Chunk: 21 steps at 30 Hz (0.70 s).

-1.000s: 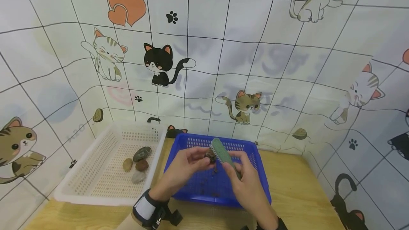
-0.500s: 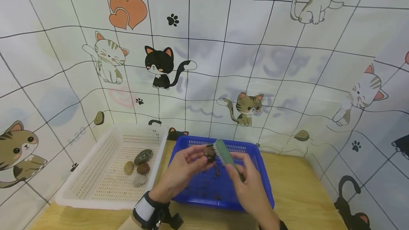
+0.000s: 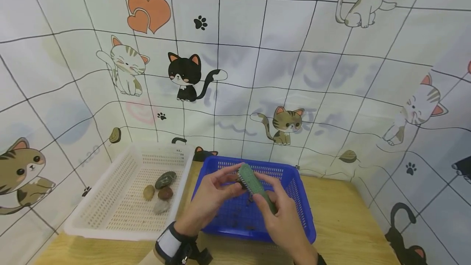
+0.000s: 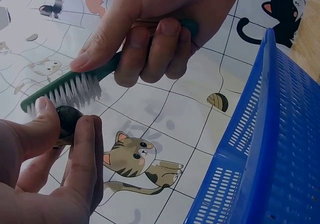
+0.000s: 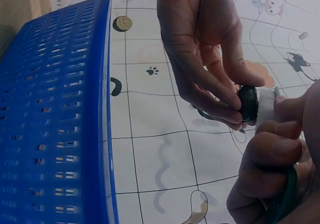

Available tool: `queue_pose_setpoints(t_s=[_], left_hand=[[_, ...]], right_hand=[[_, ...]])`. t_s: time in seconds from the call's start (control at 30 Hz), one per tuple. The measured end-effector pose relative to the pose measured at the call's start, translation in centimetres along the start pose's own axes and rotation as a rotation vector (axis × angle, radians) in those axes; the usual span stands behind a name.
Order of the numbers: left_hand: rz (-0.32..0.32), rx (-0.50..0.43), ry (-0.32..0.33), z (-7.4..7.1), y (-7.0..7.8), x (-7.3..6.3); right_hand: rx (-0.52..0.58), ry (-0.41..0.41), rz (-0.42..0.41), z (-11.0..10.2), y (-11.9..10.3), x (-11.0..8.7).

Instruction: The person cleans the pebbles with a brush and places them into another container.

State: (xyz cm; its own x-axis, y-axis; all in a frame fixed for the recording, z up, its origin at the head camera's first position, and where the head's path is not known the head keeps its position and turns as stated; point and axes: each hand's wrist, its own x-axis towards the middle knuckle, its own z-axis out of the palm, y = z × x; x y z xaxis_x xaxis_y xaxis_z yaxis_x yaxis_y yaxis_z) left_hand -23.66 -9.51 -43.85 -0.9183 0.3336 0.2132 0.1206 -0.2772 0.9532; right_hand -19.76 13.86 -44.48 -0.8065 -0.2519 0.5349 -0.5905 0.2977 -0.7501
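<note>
My left hand point(image 3: 209, 197) pinches a dark, smooth stone point(image 4: 68, 120) between thumb and fingertips. In the right wrist view the stone point(image 5: 247, 104) looks rounded and nearly black. A green brush point(image 3: 254, 184) with white bristles point(image 4: 75, 91) is gripped by its handle in my right hand point(image 3: 285, 214), the thumb lying along its back. The bristles meet the stone's upper side in the left wrist view. From the head view, the brush head hides most of the stone. Both hands are over a blue plastic basket point(image 3: 229, 232), where small brown crumbs of dirt lie on the floor.
To the left, a white perforated basket point(image 3: 119, 216) holds several stones: a dark veined one point(image 3: 165, 180), a tan one point(image 3: 149, 192), a reddish-brown one point(image 3: 165, 193) and a pale one point(image 3: 161, 206). The wooden table point(image 3: 342, 216) meets a cat-patterned wall covering point(image 3: 235, 72).
The brush has swung slightly left across the stone, which showed more plainly half a second ago. Both hands keep their hold, and the baskets stay in place.
</note>
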Motion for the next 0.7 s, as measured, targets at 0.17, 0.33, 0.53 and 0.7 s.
queue_pose_setpoints(t_s=[0.17, 0.33, 0.53, 0.7], left_hand=[[0.031, 0.074, 0.004, 0.26, -0.05, -0.05], [0.040, 0.144, 0.097, 0.28, 0.06, 0.03], [0.054, 0.165, 0.165, 0.39, 0.06, 0.04], [0.035, 0.207, 0.086, 0.72, -0.10, -0.29]], right_hand=[[-0.048, 0.064, 0.005, 0.07, 0.02, 0.01], [-0.054, 0.059, 0.048, -0.01, 0.08, 0.15], [-0.045, 0.017, -0.005, 0.09, 0.15, 0.16], [-0.051, 0.021, -0.040, 0.17, 0.06, 0.07]])
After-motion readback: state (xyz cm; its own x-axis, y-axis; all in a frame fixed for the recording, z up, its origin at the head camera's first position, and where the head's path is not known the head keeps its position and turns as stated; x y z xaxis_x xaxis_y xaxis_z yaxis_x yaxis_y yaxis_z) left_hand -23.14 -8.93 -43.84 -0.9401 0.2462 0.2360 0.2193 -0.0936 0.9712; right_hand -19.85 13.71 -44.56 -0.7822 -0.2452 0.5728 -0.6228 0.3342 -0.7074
